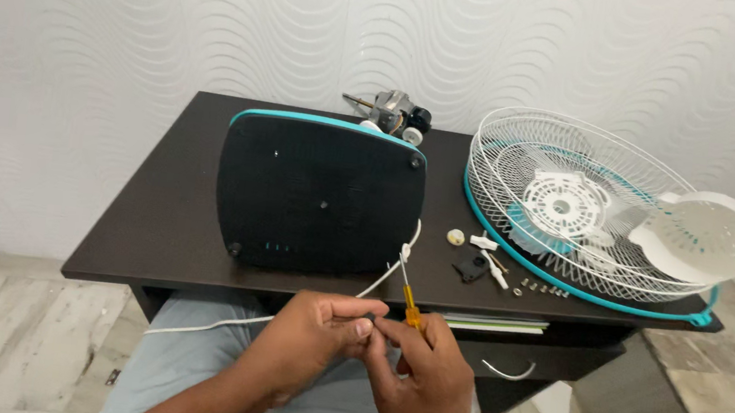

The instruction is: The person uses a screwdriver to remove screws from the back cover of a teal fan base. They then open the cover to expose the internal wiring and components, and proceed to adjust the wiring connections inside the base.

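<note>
Head view: the left hand pinches something too small to make out against the right hand, which grips an orange-handled screwdriver. The upturned fan base lies just beyond both hands, the white cord between.

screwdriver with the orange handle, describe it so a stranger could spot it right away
Start at the dark wooden table and come to its front edge, below the black fan base with teal trim. There both hands meet; the right hand holds the slim orange-handled screwdriver, the only orange thing there, beside the white cord.
</note>
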